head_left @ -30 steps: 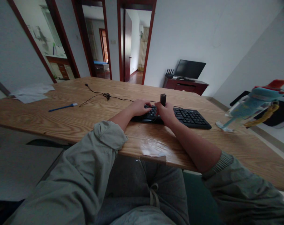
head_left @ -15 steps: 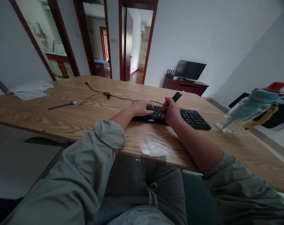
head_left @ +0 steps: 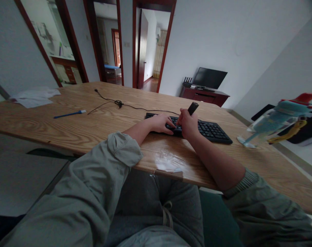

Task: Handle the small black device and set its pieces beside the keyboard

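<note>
A black keyboard (head_left: 214, 132) lies on the wooden table in front of me. My left hand (head_left: 162, 123) rests over its left and middle keys, thumb and fingers apart, holding nothing. Closed in a fist, my right hand (head_left: 189, 124) grips a black stick-like tool (head_left: 193, 108) whose blunt end sticks up above the fist. The tool's lower end is hidden by the hand, so its exact kind cannot be told. Both hands are close together at the keyboard's middle, and they cover part of the keys.
The keyboard's black cable (head_left: 138, 108) runs left across the table (head_left: 104, 133), with a knotted bundle midway. A blue brush (head_left: 70, 114) with pale bristles and some white papers (head_left: 35, 96) lie at the left. A blue water bottle (head_left: 276, 118) with a red lid stands at the right.
My left hand has shifted right along the keyboard, closer to my right hand, uncovering its left end. My right hand keeps its grip, and the tool has tilted slightly.
</note>
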Action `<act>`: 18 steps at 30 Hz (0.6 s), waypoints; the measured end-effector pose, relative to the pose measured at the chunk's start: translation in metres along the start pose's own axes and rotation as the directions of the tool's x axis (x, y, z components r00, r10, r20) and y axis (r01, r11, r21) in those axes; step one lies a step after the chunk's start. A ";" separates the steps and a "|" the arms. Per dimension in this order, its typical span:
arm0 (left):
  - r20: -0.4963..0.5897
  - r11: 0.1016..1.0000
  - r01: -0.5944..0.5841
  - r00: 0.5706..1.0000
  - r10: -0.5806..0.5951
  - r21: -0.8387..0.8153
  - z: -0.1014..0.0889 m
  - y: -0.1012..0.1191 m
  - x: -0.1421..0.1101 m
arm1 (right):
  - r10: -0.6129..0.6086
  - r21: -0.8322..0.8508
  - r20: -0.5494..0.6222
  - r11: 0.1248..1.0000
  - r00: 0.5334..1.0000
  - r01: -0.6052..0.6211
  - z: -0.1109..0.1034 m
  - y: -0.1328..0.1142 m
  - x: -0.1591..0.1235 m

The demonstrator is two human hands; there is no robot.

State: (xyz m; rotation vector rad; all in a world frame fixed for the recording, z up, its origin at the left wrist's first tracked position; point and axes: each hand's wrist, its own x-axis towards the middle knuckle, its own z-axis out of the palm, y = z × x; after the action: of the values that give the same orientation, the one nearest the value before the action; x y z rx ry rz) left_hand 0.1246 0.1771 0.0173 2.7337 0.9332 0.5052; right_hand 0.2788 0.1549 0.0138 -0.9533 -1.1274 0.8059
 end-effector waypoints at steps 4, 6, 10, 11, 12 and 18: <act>0.063 1.000 -0.017 0.998 0.019 -0.020 0.000 -0.001 0.001 | -0.003 0.019 -0.049 1.000 0.999 0.004 0.000 -0.004 0.000; 0.059 1.000 -0.010 0.998 0.011 -0.018 -0.001 -0.001 0.001 | -0.015 0.026 -0.063 1.000 0.998 0.017 0.001 -0.006 -0.001; 0.062 1.000 -0.003 0.998 0.002 0.014 -0.001 0.000 0.001 | -0.016 0.059 -0.082 0.998 0.997 0.021 0.001 -0.008 -0.001; 0.067 1.000 -0.001 0.998 0.000 0.025 -0.001 0.000 0.001 | -0.014 0.065 -0.085 0.998 0.996 0.020 0.001 -0.008 -0.001; 0.072 0.999 0.000 0.997 -0.002 0.036 -0.001 0.001 0.001 | -0.014 0.071 -0.088 0.997 0.996 0.020 0.001 -0.008 0.000; 0.095 0.999 -0.010 0.996 0.006 0.048 -0.002 0.002 0.003 | -0.016 0.080 -0.084 0.997 0.996 0.023 -0.003 -0.006 0.002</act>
State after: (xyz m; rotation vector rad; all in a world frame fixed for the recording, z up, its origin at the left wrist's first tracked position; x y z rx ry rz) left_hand 0.1272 0.1774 0.0202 2.7783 0.9231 0.3557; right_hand 0.2823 0.1539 0.0202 -0.8991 -1.0225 0.7834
